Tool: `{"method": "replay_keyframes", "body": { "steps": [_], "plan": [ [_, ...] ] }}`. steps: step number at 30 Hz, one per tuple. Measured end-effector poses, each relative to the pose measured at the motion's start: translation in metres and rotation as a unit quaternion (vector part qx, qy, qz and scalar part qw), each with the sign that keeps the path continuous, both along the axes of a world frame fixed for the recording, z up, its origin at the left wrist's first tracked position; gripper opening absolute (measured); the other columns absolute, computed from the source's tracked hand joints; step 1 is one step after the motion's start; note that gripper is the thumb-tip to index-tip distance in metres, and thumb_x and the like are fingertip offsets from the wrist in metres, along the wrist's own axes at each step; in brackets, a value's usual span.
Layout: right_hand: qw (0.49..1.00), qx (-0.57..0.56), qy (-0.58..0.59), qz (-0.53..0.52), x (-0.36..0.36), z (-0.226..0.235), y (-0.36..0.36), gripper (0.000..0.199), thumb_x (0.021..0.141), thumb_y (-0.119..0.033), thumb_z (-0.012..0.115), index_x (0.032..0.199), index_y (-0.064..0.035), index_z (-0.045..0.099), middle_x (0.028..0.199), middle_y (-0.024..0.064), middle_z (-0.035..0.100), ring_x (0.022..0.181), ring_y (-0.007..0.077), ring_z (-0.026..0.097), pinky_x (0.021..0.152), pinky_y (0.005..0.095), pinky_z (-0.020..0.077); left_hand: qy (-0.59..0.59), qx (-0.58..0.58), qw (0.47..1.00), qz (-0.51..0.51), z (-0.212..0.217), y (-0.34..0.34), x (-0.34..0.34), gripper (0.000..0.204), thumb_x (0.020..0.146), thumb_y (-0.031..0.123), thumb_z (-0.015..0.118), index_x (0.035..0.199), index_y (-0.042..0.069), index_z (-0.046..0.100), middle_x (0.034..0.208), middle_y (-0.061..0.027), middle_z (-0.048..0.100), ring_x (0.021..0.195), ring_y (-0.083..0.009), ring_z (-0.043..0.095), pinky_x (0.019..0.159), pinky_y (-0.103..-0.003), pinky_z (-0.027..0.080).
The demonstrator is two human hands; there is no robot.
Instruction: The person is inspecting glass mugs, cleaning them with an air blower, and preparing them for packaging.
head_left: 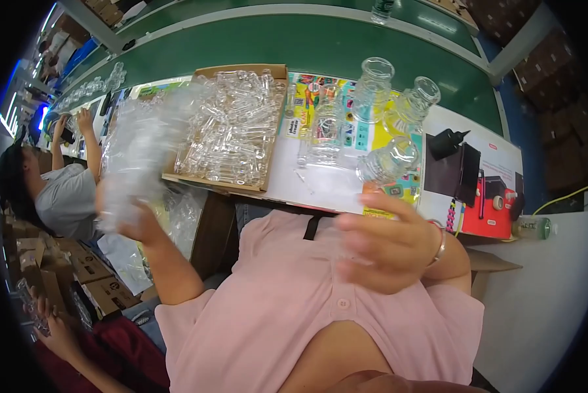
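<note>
Left fingers closed on the lower end of blurred translucent plastic, right fingers loosely spread.

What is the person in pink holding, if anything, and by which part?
The left hand holds blurred, see-through plastic by its end nearest the person. The right hand appears open and empty.

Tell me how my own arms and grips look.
Short, pale pink sleeves leave both forearms bare. The right grip is ungloved, with a pale bangle and thin reddish band at its wrist; the left grip is blurred but looks ungloved.
</note>
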State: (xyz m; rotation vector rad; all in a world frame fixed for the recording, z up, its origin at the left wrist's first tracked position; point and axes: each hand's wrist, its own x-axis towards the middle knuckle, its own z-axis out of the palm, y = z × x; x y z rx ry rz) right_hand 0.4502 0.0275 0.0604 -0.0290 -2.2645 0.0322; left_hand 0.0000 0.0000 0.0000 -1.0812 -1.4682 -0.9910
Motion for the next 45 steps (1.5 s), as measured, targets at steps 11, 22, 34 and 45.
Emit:
{"method": "replay_keyframes", "body": {
  "steps": [11, 22, 34, 45],
  "plan": [
    [0.906, -0.060, 0.175, -0.381, 0.052, -0.044, -0.003, 0.029, 0.088, -0.016, 0.046, 0.113, -0.0019, 0.041, 0.120, 0.0191, 0.039, 0.103, 0.0310, 0.050, 0.093, 0.0415, 0.0377, -0.294, -0.722, 0.618, 0.102, -0.252, -0.097, -0.120, 0.041, 0.066, 0.031, 0.066, 0.088, -0.003, 0.056, 0.095, -0.0184, 0.053, 0.084, -0.0338, 0.053, 0.073, -0.041, 0.043],
    [0.830, -0.382, 0.192, -0.358, 0.026, -0.085, 0.026, 0.091, 0.072, -0.028, 0.072, 0.135, -0.0033, 0.012, 0.133, 0.0193, 0.031, 0.121, 0.0285, 0.035, 0.103, 0.0375, 0.0254, -0.316, -0.864, 0.390, 0.050, -0.197, -0.027, -0.120, 0.084, 0.054, 0.061, 0.069, 0.101, -0.008, 0.059, 0.107, -0.0248, 0.057, 0.100, -0.0354, 0.056, 0.085, -0.038, 0.044],
    [0.861, -0.288, 0.246, -0.340, 0.036, -0.092, 0.025, 0.072, 0.083, -0.026, 0.059, 0.133, -0.0016, 0.014, 0.129, 0.0214, 0.035, 0.117, 0.0315, 0.039, 0.101, 0.0400, 0.0271, -0.149, -0.426, 0.811, -0.372, -0.012, 0.083, 0.114, 0.017, 0.072, 0.011, 0.066, 0.083, 0.002, 0.057, 0.083, -0.0119, 0.055, 0.078, -0.0261, 0.054, 0.068, -0.035, 0.044],
    [0.841, -0.209, 0.240, -0.437, 0.071, -0.080, -0.015, 0.047, 0.084, -0.009, 0.051, 0.123, 0.0032, 0.028, 0.128, 0.0200, 0.037, 0.113, 0.0309, 0.043, 0.099, 0.0400, 0.0296, 0.190, -0.540, 0.800, -0.180, -0.067, 0.209, 0.232, 0.030, 0.062, 0.029, 0.071, 0.077, 0.003, 0.064, 0.090, -0.0080, 0.049, 0.089, -0.0232, 0.046, 0.077, -0.032, 0.041]
  ]
}}
